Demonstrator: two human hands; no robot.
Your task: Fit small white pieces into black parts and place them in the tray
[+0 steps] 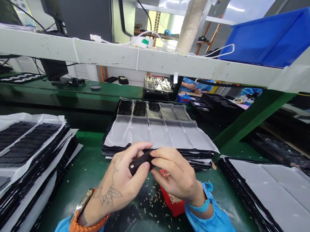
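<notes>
A small black part (139,163) is held up over the green table at the centre. My left hand (124,176) grips it from the left, thumb on top and fingers behind. The fingertips of my right hand (176,172) are pinched together at the part's right end; whether they hold a tiny piece is hidden. Below my right hand lies a red container (175,209) of small pale pieces. Many such pieces are scattered on the green table (84,175). A flat dark part (129,219) lies below my left hand.
Behind the hands is a stack of lined trays (158,133) with a few black parts. More tray stacks stand left (22,144) and right (283,201). A white shelf beam (151,60) crosses above, holding a blue bin (271,36). Another person's hands (193,87) show far behind.
</notes>
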